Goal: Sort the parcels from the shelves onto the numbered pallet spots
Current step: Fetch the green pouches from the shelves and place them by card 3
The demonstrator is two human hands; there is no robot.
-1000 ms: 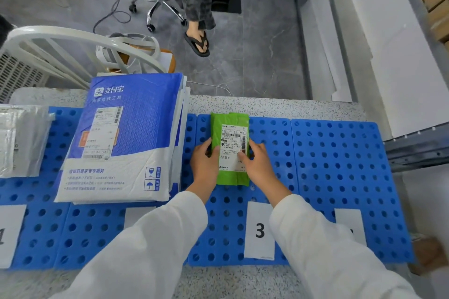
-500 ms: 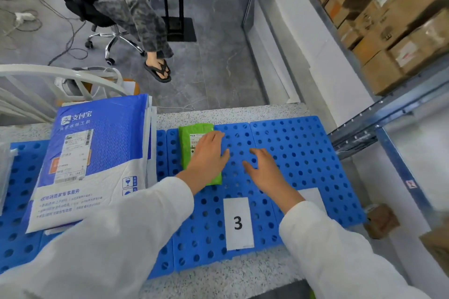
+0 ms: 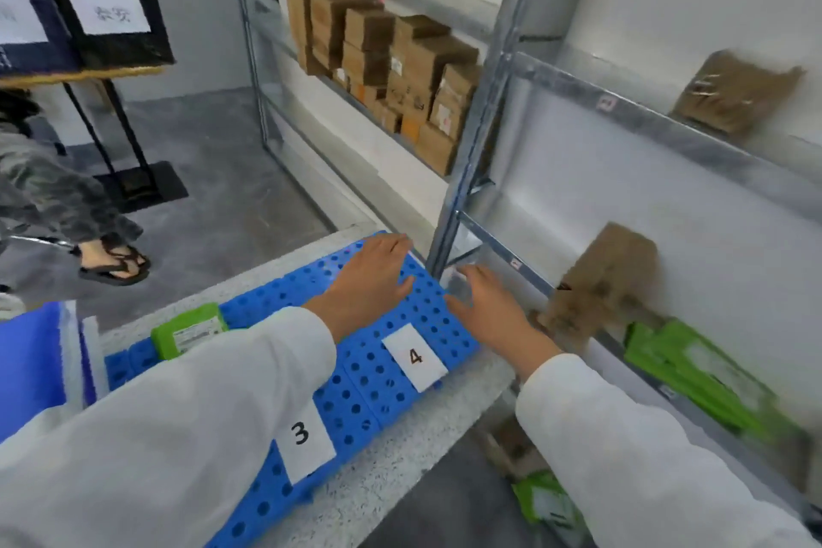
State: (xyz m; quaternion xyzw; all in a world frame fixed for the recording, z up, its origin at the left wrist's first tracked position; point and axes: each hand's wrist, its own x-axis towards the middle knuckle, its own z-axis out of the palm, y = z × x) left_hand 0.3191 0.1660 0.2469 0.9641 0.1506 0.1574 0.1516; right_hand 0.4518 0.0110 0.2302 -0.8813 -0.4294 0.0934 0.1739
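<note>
A green parcel [image 3: 190, 329] with a white label lies on the blue perforated pallet [image 3: 378, 374], behind the paper tag marked 3 [image 3: 304, 440]. My left hand [image 3: 371, 280] hovers flat and empty over the pallet behind the tag marked 4 [image 3: 414, 357]. My right hand [image 3: 489, 309] is empty too, fingers spread, at the pallet's right edge beside the metal shelf upright [image 3: 482, 120]. On the shelf to the right sit a brown cardboard parcel [image 3: 600, 280] and green parcels [image 3: 703, 374]. Another green parcel [image 3: 549, 507] lies lower down.
Stacked cardboard boxes [image 3: 387, 67] fill a far shelf, and one brown parcel [image 3: 734, 91] sits on an upper shelf. A blue mailer [image 3: 31, 365] lies at the pallet's left. A seated person's leg and sandal [image 3: 113, 260] are on the grey floor, near a black stand [image 3: 133, 182].
Both hands let go of the green parcel and moved right across the pallet toward the shelf. My view swung right, from the pallet to the shelving.
</note>
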